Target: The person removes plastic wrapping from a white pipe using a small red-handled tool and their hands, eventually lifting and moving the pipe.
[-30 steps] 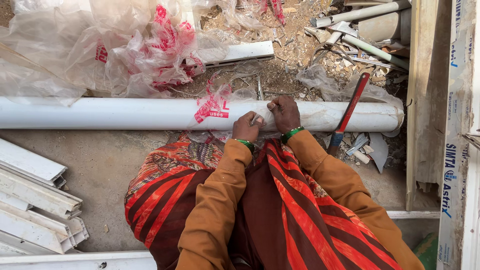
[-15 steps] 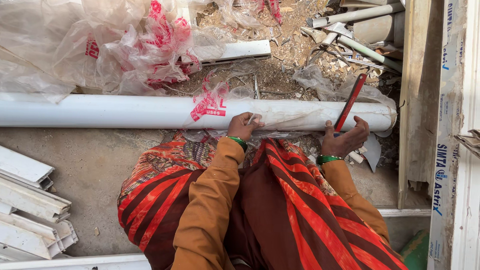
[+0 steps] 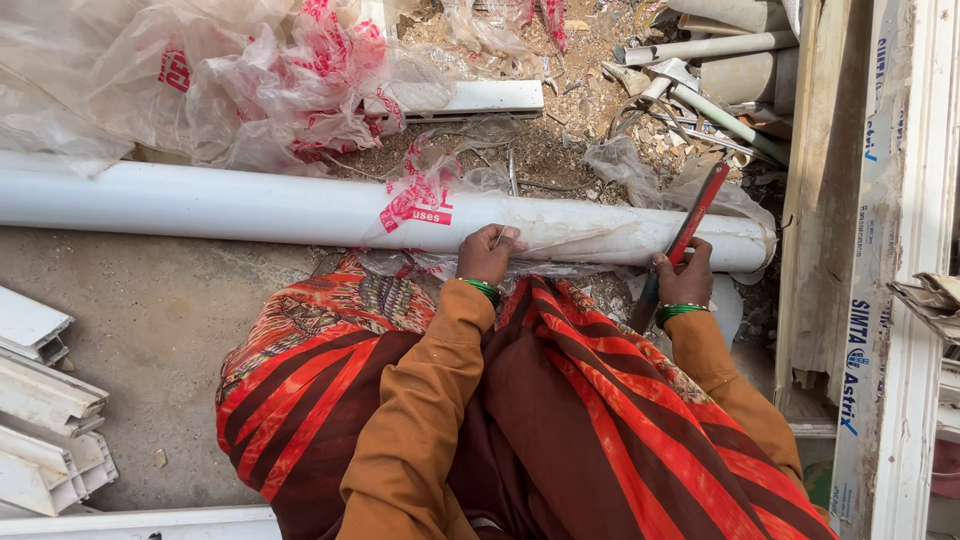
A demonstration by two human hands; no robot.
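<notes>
Across the ground, left hand [image 3: 488, 255] steadies left-to-right white pipe [image 3: 250, 208].

A long white plastic pipe [image 3: 250, 208] lies flat across the ground, its right part wrapped in clear plastic film [image 3: 560, 228] with red print. A red-handled hacksaw [image 3: 685, 235] leans tilted against the pipe near its right end.

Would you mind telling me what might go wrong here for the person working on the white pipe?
The red-handled tool in the right hand lies across the white pipe near the left hand; a slip could hurt fingers. Loose plastic wrap could make the pipe slippery.
</notes>
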